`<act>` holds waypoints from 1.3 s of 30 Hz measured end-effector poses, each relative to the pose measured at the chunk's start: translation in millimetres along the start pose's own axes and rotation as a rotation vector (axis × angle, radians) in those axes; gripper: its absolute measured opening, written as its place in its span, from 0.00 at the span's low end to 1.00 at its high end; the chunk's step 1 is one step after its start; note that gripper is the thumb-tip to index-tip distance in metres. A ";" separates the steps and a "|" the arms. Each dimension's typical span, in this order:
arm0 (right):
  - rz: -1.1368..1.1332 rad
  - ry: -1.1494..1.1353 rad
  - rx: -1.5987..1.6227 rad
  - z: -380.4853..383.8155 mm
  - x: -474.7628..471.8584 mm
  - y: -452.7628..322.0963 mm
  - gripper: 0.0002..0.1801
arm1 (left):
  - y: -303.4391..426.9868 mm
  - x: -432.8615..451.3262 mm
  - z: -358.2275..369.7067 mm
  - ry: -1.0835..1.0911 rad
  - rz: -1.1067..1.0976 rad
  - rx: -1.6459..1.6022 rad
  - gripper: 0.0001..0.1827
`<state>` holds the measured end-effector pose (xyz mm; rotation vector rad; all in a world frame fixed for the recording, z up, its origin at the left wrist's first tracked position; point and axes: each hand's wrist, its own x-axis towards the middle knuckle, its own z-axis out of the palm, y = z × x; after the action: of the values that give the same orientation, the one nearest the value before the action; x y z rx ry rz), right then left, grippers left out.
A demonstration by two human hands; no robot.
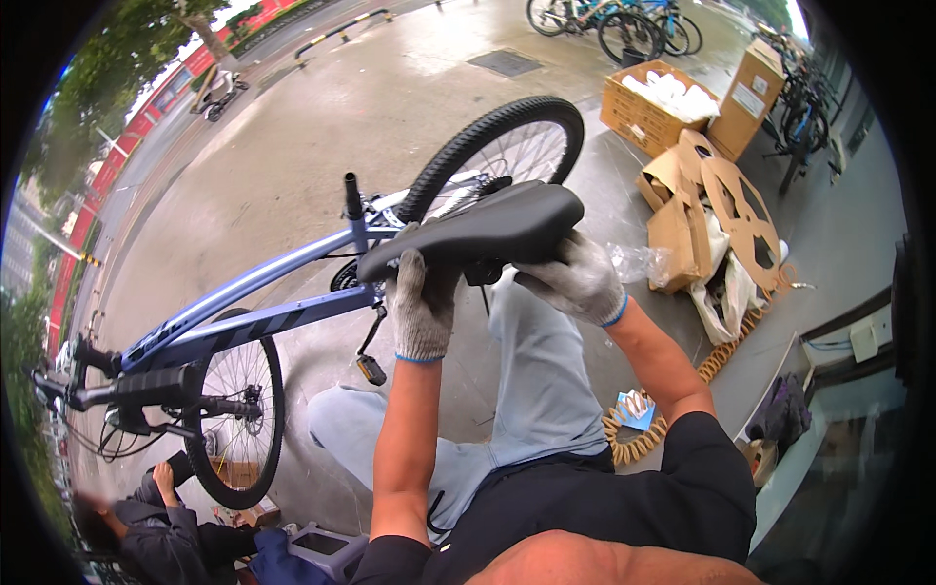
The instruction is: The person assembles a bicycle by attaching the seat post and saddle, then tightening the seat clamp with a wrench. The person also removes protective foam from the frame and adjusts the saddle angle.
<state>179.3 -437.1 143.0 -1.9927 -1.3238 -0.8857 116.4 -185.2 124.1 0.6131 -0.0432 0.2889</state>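
A black bicycle saddle (482, 227) is held up in front of me between both hands. My left hand (424, 303), in a knitted grey-white work glove, grips its narrow nose end. The gloved right hand (574, 281) has hold of the wide rear end from below. A dark clamp (482, 273) shows beneath the saddle; the rest of its underside is hidden. Behind it stands a blue-violet bicycle frame (256, 325), with a black seatpost (352, 196) sticking up bare at the top. The knobbly rear wheel (504, 146) is partly covered by the saddle.
Handlebars (131, 387) and the front wheel (241, 409) are at left. A person (161, 534) sits lower left near a grey plastic stool (325, 552). Cardboard boxes (680, 241) and packing waste lie right, beside a coiled air hose (731, 344). More bicycles (629, 29) stand behind.
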 end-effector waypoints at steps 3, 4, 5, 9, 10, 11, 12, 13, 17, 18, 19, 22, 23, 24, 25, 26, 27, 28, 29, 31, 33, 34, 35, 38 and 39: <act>-0.061 0.181 0.058 0.8 7.4 -7.8 0.20 | 28.6 -16.2 -15.8 -0.151 0.149 0.123 0.40; -0.037 0.204 0.117 1.4 9.6 -9.8 0.15 | 37.0 -20.5 -20.3 -0.137 0.163 0.167 0.44; -0.001 0.215 0.164 3.8 12.8 -11.7 0.15 | 45.1 -24.2 -24.5 -0.153 0.206 0.197 0.45; 0.152 0.335 0.324 7.0 29.8 -21.9 0.18 | 70.9 -36.8 -40.5 -0.191 0.318 0.358 0.49; 0.209 0.273 0.321 7.9 36.0 -25.9 0.20 | 75.5 -38.4 -45.1 -0.214 0.316 0.420 0.49; 0.208 0.240 0.308 8.9 42.9 -30.2 0.23 | 77.5 -40.1 -49.7 -0.249 0.323 0.469 0.50; 0.188 0.140 0.269 12.1 50.4 -35.8 0.29 | 77.3 -42.2 -54.3 -0.228 0.296 0.522 0.50; 0.121 -0.029 0.239 16.6 58.8 -41.0 0.36 | 75.1 -42.3 -58.8 -0.231 0.292 0.596 0.50; 0.007 -0.460 0.330 58.3 88.1 -67.4 0.44 | 55.8 -47.7 -72.8 -0.300 0.266 0.719 0.45; 0.080 -0.613 0.356 69.1 92.7 -71.8 0.42 | 52.3 -50.0 -75.1 -0.274 0.210 0.709 0.45; 0.065 -0.645 0.330 75.8 94.7 -74.2 0.40 | 50.0 -53.2 -77.1 -0.255 0.167 0.699 0.45; 0.193 -0.691 0.449 86.9 104.2 -68.4 0.31 | 49.5 -52.5 -83.1 -0.177 0.098 0.431 0.54; 0.287 -0.683 0.519 86.4 109.9 -61.4 0.28 | 49.3 -54.1 -85.5 -0.151 0.097 0.296 0.55; 0.360 -0.661 0.611 85.5 117.7 -52.7 0.25 | 52.1 -50.1 -89.7 -0.123 0.146 0.280 0.55; 0.489 -0.589 0.658 83.5 127.6 -42.1 0.27 | 53.8 -48.2 -94.4 -0.146 0.224 0.221 0.47; 0.445 -0.461 0.574 82.7 142.5 -28.0 0.27 | 57.7 -48.5 -100.9 -0.110 0.204 0.198 0.42; 0.511 -0.361 0.671 82.5 157.8 -14.4 0.27 | 61.9 -49.1 -107.9 -0.074 0.180 0.176 0.38; 0.552 -0.252 0.599 87.8 176.2 -1.5 0.29 | 64.3 -49.4 -113.7 -0.031 0.172 0.125 0.32; 0.508 -0.203 0.523 89.2 194.0 12.8 0.32 | 67.3 -49.1 -119.0 0.015 0.135 0.091 0.31; 0.451 -0.244 0.377 97.8 229.0 33.6 0.37 | 72.2 -47.6 -126.5 0.157 0.056 0.059 0.29; 0.318 -0.263 0.135 110.5 252.0 38.0 0.37 | 72.6 -48.9 -128.8 0.150 0.110 0.056 0.26; 0.278 -0.336 0.131 111.4 260.1 38.8 0.36 | 73.9 -49.4 -129.5 0.142 0.128 0.060 0.26; 0.273 -0.350 0.158 111.9 266.5 37.4 0.36 | 74.8 -50.1 -129.8 0.118 0.153 0.059 0.26; 0.258 -0.423 0.163 110.1 281.0 28.5 0.38 | 80.2 -51.1 -133.7 0.173 0.139 0.025 0.25; 0.231 -0.457 0.148 110.0 285.2 25.2 0.38 | 81.9 -51.6 -135.6 0.172 0.134 0.029 0.26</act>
<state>307.4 -205.0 297.2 -2.2500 -1.3091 -0.2224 37.9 -56.8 52.6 0.6133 0.0864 0.4716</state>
